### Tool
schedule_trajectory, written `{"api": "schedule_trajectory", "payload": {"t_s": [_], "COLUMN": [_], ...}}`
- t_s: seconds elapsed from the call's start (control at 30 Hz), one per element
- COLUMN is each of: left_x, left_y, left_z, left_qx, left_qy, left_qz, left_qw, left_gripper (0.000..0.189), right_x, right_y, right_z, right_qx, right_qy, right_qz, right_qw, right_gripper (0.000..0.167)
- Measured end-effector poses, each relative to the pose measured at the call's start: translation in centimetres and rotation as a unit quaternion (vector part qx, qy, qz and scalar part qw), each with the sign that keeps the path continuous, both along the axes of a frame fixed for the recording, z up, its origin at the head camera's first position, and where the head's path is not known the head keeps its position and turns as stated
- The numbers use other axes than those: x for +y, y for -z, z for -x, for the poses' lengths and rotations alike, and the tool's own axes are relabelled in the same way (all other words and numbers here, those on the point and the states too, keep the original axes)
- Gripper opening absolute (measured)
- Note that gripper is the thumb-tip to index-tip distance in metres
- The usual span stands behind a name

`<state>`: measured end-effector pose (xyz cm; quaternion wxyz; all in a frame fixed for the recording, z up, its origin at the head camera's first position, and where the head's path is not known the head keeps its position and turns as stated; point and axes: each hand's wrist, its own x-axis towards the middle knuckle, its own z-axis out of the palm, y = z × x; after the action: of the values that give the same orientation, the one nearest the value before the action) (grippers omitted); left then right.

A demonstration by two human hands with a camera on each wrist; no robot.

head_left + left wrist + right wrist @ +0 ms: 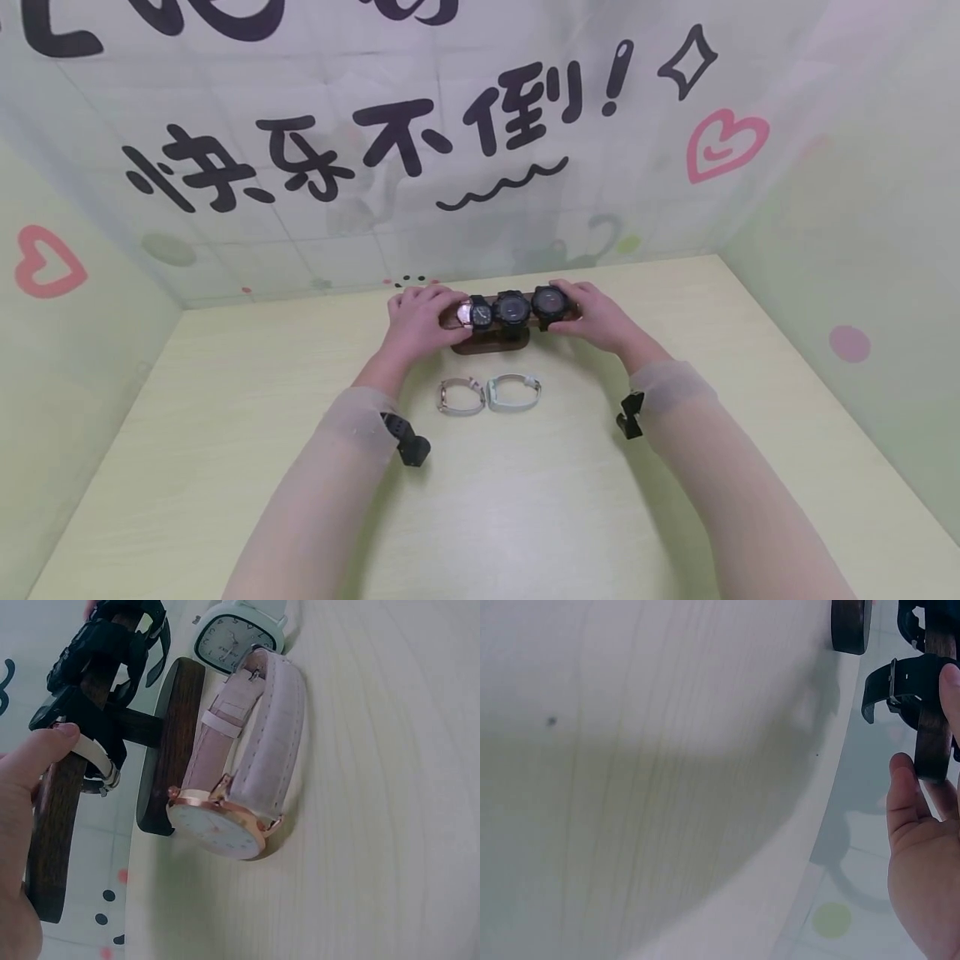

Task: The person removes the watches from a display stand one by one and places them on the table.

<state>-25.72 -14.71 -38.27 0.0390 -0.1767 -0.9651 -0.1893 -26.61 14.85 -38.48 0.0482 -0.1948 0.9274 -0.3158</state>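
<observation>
A dark wooden watch stand [491,343] stands toward the back of the table with several watches strapped on its crossbar [56,832]. My left hand [416,321] grips a pale-strapped watch [94,755] near the bar's left end, its thumb on the strap. Beside that sit a black square watch [482,314] and a black round watch [512,308]. At the right end, my right hand [596,317] pinches another black round watch [551,304] between thumb and fingers. The right wrist view shows this watch's buckled black strap [904,681] hanging under the bar, with fingers around the bar's end.
In front of the stand, a pink-strapped watch [277,735] with a rose-gold case and a mint watch [513,407] lie on the pale wooden table [480,517]. A printed white backdrop [420,225] rises behind the table, with side panels at left and right.
</observation>
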Motion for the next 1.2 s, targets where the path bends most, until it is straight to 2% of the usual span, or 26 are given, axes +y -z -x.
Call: {"api": "schedule_trajectory", "payload": {"t_s": [0.13, 0.43, 1.2], "left_x": [0.0, -0.6, -3.0], "left_y": [0.0, 0.0, 0.3], "left_z": [0.1, 0.3, 0.0], "left_qx": [0.003, 0.018, 0.014], "left_qy": [0.002, 0.003, 0.000], "left_qz": [0.015, 0.025, -0.012], "left_qw": [0.9999, 0.9995, 0.9998], "left_gripper": [0.062, 0.058, 0.058], "right_x": [0.0, -0.2, 0.1], "right_y": [0.0, 0.1, 0.1], "right_z": [0.1, 0.2, 0.2], "right_qx": [0.001, -0.005, -0.006], "right_qy": [-0.002, -0.006, -0.001], "right_qz": [0.001, 0.003, 0.008], "right_qw": [1.0000, 1.0000, 0.9999], "right_gripper": [0.073, 0.073, 0.075]}}
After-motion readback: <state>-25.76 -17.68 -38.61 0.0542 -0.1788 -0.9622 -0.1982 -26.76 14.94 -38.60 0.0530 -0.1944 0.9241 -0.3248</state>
